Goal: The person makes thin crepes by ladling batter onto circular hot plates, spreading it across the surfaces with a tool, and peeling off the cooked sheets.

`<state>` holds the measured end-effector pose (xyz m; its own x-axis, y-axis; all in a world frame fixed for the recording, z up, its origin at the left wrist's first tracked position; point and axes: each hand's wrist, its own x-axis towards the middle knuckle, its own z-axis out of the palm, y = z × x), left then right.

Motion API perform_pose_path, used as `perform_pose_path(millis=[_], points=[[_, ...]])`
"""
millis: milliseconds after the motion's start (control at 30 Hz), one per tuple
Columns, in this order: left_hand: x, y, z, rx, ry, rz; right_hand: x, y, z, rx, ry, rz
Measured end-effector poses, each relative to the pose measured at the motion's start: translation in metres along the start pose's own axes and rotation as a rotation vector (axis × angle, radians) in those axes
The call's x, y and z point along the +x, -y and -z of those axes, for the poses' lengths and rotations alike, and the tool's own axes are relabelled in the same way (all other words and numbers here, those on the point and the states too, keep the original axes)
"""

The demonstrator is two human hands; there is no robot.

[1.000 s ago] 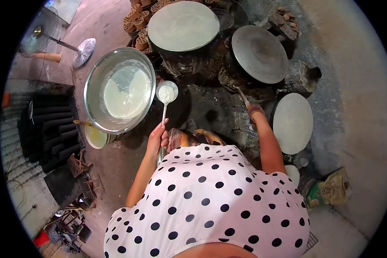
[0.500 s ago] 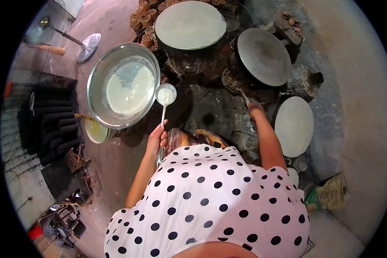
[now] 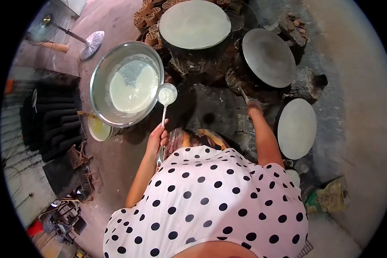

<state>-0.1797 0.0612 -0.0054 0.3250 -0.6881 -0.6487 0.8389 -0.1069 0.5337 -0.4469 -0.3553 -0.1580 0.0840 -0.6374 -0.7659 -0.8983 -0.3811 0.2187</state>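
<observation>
My left hand is closed around the handle of a metal ladle, whose bowl holds some white batter. The ladle's bowl is beside the rim of a large metal basin, and more white batter lies in the basin. My right hand is low by the foot of the right-hand stove, its fingers closed on a thin stick-like tool. The tool's far end is lost in the dark around the stove. Above it sits a round grey metal lid or pan, tilted.
A pale round disc covers the stove ahead, with perforated coal briquettes behind it. Another pale disc lies at my right. A bucket of yellowish liquid stands by the basin, a fan farther left.
The view has shifted slightly, so the surroundings sit a little farther right. My right hand has moved slightly left, toward the stove's foot. My left hand still holds the ladle by the basin.
</observation>
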Motion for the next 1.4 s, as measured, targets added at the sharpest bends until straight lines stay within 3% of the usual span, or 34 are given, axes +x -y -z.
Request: perform_pose_path(millis=[167, 267, 367, 467, 500, 533, 567, 600, 667, 700, 733, 800, 833, 867, 933, 967, 1000, 1033, 1067, 1100, 1167, 1200, 1233, 1267, 1300, 1400], points=[[-0.005, -0.006, 0.003, 0.0, -0.018, -0.032, -0.023, 0.001, 0.018, -0.019, -0.007, 0.016], [-0.002, -0.011, 0.02, -0.152, -0.021, -0.02, -0.039, -0.011, 0.003, -0.023, -0.014, 0.121], [0.0, -0.029, 0.051, -0.784, 0.061, 0.057, -0.077, 0.007, -0.012, -0.014, -0.159, 0.238], [-0.004, -0.06, 0.099, -0.958, 0.09, -0.106, -0.129, 0.046, -0.017, 0.119, -0.388, 0.586], [-0.018, -0.075, 0.1, -0.793, 0.039, -0.201, -0.147, 0.067, -0.011, 0.146, -0.436, 0.705], [-0.022, -0.086, 0.109, -0.814, 0.012, -0.249, -0.162, 0.098, -0.002, 0.329, -0.374, 0.689], [-0.024, -0.097, 0.119, -0.271, -0.23, -0.303, -0.176, 0.13, 0.004, 0.51, -0.299, 0.652], [-0.023, -0.105, 0.128, 0.273, -0.463, -0.307, -0.18, 0.16, 0.009, 0.484, -0.279, 0.681], [0.009, -0.114, 0.168, 0.191, -0.413, -0.306, -0.186, 0.229, 0.027, 0.504, -0.155, 0.824], [0.034, -0.121, 0.188, 0.05, -0.41, -0.264, -0.206, 0.27, 0.052, 0.388, -0.101, 0.772], [0.057, -0.13, 0.21, -0.085, -0.399, -0.216, -0.195, 0.295, 0.048, 0.373, -0.092, 0.773], [0.104, -0.146, 0.258, -0.065, -0.457, -0.122, -0.164, 0.34, 0.031, 0.482, -0.173, 0.999], [0.125, -0.152, 0.285, -0.031, -0.507, -0.032, -0.176, 0.362, 0.051, 0.434, 0.058, 0.855], [0.145, -0.155, 0.317, -0.051, -0.52, -0.02, -0.172, 0.385, 0.05, 0.413, 0.077, 0.852], [0.176, -0.154, 0.371, 0.305, -0.629, -0.019, -0.159, 0.422, 0.039, 0.502, 0.294, 0.761], [0.182, -0.159, 0.382, 0.292, -0.636, 0.005, -0.185, 0.454, 0.065, 0.169, 0.194, 0.708], [0.186, -0.172, 0.384, 0.587, -0.659, -0.032, -0.182, 0.482, 0.059, 0.161, 0.212, 0.698], [0.19, -0.181, 0.385, 0.887, -0.665, -0.072, -0.18, 0.507, 0.054, 0.342, 0.365, 0.585], [0.196, -0.184, 0.389, 0.886, -0.662, -0.055, -0.178, 0.526, 0.047, 0.524, 0.513, 0.463], [0.201, -0.185, 0.391, 1.013, -0.67, -0.08, -0.178, 0.541, 0.039, 0.524, 0.525, 0.449], [0.199, -0.189, 0.385, 1.13, -0.697, -0.062, -0.177, 0.555, 0.021, 0.565, 0.457, 0.483], [0.183, -0.193, 0.382, 1.13, -0.689, -0.055, -0.168, 0.538, 0.003, 0.434, 0.208, 0.744], [0.16, -0.199, 0.381, 1.17, -0.549, -0.025, -0.161, 0.508, -0.011, 0.29, -0.055, 0.996], [0.142, -0.202, 0.381, 1.205, -0.408, 0.003, -0.179, 0.483, 0.001, 0.188, -0.004, 0.977], [0.127, -0.199, 0.379, 1.202, -0.408, 0.003, -0.212, 0.469, 0.033, 0.197, 0.254, 0.769], [0.112, -0.193, 0.375, 1.332, -0.461, -0.11, -0.21, 0.426, 0.009, 0.302, 0.295, 0.728]])
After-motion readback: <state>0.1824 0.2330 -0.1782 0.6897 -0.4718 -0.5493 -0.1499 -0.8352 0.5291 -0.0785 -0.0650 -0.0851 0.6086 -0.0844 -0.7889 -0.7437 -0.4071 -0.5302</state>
